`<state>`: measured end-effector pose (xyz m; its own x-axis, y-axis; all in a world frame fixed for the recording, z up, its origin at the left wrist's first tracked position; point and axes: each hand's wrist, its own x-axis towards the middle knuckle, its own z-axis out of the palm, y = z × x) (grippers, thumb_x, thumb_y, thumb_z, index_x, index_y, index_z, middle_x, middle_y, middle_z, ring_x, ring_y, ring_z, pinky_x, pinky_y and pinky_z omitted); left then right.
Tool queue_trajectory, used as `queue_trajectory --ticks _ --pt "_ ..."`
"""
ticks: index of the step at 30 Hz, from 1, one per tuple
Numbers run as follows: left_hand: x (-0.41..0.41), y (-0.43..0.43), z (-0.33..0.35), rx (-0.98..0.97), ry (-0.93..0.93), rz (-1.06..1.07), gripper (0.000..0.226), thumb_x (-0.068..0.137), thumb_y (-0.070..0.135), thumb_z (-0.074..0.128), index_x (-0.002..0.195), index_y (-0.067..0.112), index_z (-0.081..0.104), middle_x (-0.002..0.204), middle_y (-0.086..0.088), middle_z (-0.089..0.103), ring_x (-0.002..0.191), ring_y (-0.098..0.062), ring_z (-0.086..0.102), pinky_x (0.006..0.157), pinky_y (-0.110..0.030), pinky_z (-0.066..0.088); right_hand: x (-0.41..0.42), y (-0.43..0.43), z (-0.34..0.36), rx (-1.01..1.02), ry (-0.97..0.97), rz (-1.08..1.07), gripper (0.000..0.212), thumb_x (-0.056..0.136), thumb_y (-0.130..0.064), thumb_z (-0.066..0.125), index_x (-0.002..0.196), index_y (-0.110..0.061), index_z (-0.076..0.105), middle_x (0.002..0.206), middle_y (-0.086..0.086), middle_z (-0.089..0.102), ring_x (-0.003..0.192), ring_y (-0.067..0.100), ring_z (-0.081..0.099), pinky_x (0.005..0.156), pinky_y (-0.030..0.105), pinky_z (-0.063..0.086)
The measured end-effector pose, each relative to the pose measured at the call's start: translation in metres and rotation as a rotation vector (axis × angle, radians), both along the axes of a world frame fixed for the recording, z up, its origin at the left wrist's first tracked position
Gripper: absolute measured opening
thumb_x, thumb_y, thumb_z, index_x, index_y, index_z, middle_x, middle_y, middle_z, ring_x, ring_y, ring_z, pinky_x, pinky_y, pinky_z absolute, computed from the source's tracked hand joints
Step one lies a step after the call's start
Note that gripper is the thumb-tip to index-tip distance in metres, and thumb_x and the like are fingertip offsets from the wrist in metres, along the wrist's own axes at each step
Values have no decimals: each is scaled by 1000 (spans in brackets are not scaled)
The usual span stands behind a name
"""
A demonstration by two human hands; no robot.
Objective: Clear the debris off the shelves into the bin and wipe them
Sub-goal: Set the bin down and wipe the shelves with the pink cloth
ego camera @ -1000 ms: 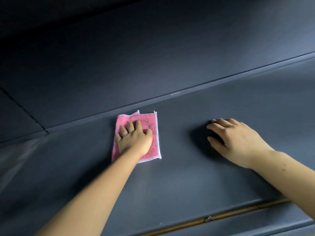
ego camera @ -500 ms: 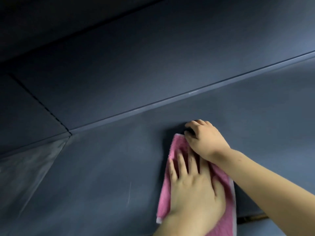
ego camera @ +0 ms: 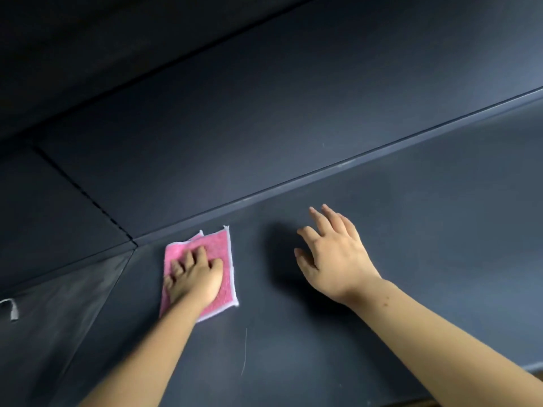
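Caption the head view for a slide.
Left hand presses a pink cloth on the dark shelf; right hand is spread open beside it.

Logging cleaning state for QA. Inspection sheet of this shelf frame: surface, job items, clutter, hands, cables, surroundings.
Surface: dark grey matte shelf, thin pale streak near front.
Job's things: pink terry cloth with white edging, flat near back left corner; bin not in view.
Clutter: nothing seen.
Hands: left hand presses flat on cloth; right hand open, fingers spread, holding nothing.
Cables: nothing seen.
Surroundings: dark back panel; small white strip at left edge.
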<state>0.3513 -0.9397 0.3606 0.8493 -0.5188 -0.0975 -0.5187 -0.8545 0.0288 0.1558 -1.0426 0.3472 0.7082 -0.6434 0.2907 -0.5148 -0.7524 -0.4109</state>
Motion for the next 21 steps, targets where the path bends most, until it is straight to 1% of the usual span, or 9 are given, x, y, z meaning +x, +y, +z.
queue_trajectory --ticks 2,4,6,9,12,14,16,19,21 --pt "-5 -10 -3 18 -9 -33 56 99 35 19 152 22 5 161 -3 0 147 -31 2 118 -43 6 2 2 0 -38 36 33 47 97 -38 31 135 -12 41 156 14 14 145 28 1 117 36 -1" --pt "-20 -24 -8 9 -35 -153 56 99 35 20 152 23 5 161 -2 -1 147 -30 2 118 -41 4 6 3 -2 -54 94 55 48 97 -37 30 138 -12 37 156 13 15 145 29 3 117 37 1" --pt "-39 -34 -12 -4 -53 -278 57 98 36 22 151 25 5 161 -1 -2 148 -30 0 118 -41 3 13 4 0 -36 119 30 47 97 -35 31 138 -13 35 152 10 24 144 28 11 116 36 7" --pt "-51 -39 -16 -14 -44 -400 56 99 41 20 152 27 5 161 0 -4 148 -28 -4 118 -42 -1 30 7 5 28 62 -53 46 95 -29 32 138 -13 35 149 9 32 139 28 22 112 34 17" --pt "-27 -42 -9 16 24 -463 57 99 41 20 152 29 2 161 2 -8 148 -23 -9 120 -40 -3 41 14 2 -6 45 -56 43 96 -28 30 135 -11 38 150 12 30 139 28 22 113 34 15" --pt "0 -40 -4 22 44 -419 57 99 40 21 151 29 1 161 3 -8 148 -23 -8 120 -39 -2 42 16 -2 -51 53 -81 45 96 -30 29 135 -10 38 151 13 27 142 29 16 116 36 8" --pt "25 -34 -2 -9 28 -296 57 98 40 20 151 30 3 161 3 -3 148 -23 -3 121 -38 1 38 14 -5 -69 53 -107 46 96 -33 29 136 -11 38 153 14 24 144 30 11 117 38 3" --pt "55 -18 1 -34 25 -101 56 99 42 18 151 28 6 161 0 2 148 -25 2 120 -39 4 40 15 -5 -125 66 -94 47 96 -35 28 135 -12 40 152 13 25 144 30 10 116 38 1" --pt "64 -15 -1 -20 32 -79 56 99 42 16 152 28 5 161 0 1 148 -26 1 120 -40 3 41 15 -4 -138 83 -94 47 96 -36 29 134 -11 41 153 13 25 144 29 10 116 38 2"
